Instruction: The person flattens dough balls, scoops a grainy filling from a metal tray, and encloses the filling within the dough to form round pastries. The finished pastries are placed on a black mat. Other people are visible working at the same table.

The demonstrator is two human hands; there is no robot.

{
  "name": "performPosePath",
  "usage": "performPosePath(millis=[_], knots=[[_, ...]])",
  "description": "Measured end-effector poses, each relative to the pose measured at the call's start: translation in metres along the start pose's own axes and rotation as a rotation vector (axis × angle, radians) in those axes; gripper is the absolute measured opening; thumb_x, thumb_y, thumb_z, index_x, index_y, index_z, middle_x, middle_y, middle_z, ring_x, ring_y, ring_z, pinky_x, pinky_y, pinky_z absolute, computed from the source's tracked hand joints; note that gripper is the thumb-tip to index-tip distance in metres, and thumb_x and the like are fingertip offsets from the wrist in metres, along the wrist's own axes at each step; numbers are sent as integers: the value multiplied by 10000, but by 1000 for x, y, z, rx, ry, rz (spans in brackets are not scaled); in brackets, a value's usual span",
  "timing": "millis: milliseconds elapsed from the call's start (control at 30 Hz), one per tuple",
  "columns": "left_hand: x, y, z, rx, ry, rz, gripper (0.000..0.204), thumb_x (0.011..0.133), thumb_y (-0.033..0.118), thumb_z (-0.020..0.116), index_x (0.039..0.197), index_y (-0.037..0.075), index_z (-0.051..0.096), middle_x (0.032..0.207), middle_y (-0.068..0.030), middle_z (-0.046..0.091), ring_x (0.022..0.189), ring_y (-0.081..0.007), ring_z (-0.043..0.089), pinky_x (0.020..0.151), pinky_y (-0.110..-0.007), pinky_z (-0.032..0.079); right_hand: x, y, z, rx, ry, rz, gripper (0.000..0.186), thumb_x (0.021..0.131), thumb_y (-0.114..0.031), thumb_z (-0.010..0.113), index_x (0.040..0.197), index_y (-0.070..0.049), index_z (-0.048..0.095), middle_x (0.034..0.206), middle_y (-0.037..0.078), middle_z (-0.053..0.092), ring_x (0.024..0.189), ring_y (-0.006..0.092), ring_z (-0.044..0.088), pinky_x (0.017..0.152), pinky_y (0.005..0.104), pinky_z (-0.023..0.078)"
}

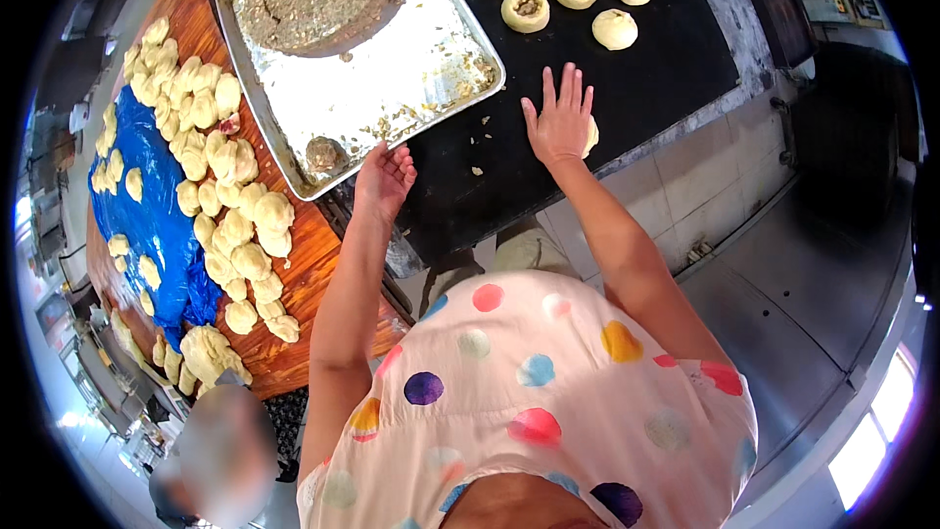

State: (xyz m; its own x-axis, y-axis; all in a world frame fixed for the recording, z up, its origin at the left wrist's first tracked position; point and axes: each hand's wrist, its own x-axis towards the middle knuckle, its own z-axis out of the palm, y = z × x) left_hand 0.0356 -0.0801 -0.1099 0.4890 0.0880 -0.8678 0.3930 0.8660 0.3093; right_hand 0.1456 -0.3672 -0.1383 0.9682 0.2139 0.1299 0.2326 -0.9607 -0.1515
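Pressing one dough piece (pixel 590 137) flat, spread right hand (pixel 560 122) (six filled rounds (pixel 526 10) beyond); left hand (pixel 384 179) loosely open.

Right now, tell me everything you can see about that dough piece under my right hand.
The dough piece is pale cream and soft-looking. Only its rounded right edge shows, peeking out beside the palm. The right hand lies flat on top of it with fingers spread, pressing it against the black work surface. Its top, and whether it holds any filling, is hidden by the hand. It sits near the surface's front edge, apart from the six filled rounds farther back.
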Motion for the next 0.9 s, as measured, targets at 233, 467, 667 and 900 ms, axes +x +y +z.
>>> performPosePath(millis=[233,467,667,900], knots=[[-6,-2,4,23,9,-30,386,992,367,541,1025,-16,575,857,-81,648,742,-182,617,657,-309,544,-23,32,-3,-37,56,-12,654,972,-469,461,1484,-75,359,1555,248,247,1446,384,230,1176,536,145],[8,4,-6,3,81,-14,365,962,244,490,1077,-73,630,711,-38,627,596,-131,566,573,-265,501,-34,44,-14,221,71,158,632,945,-389,558,1451,-47,394,1533,223,310,1386,377,341,1131,490,276],[-8,14,13,-13,117,21,320,933,199,495,939,-81,651,697,-69,633,548,-126,535,502,-235,476,-22,76,-32,525,-336,587,763,702,-427,829,1276,-19,537,1186,135,610,1116,291,580,917,390,473],[-2,12,9,-42,130,11,358,919,197,513,1069,-109,624,696,-37,610,559,-108,513,517,-221,459,-18,68,-52,547,-362,170,408,770,-347,801,966,-40,616,870,118,657,816,250,640,765,352,495]])
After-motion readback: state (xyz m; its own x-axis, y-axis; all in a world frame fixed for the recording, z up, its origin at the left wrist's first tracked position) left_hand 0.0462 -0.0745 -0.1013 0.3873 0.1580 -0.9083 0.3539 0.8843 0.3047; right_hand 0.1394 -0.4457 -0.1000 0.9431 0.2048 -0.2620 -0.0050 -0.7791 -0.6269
